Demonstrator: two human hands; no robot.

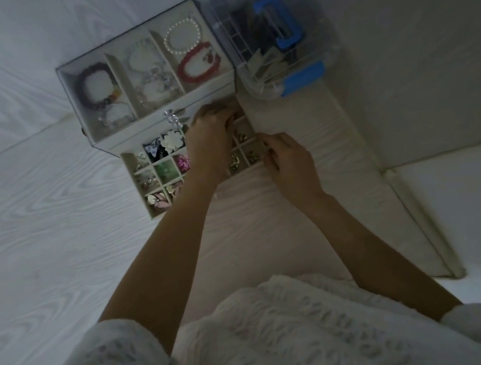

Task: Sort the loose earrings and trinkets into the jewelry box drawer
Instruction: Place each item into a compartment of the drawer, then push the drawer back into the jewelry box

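The drawer [149, 178] is reached into by the curled left hand [211, 129]; its right edge is gripped by the right hand [288, 160].

Pale wood-grain surface [284, 206], dimly lit, running back into a corner. On it, at the back: jewelry box [149, 79] with clear top, bracelets visible through it. Its drawer [155, 211] is pulled out toward the person, hanging above the surface. Just right of the box, touching or nearly so: clear plastic case [268, 34] with blue latches.
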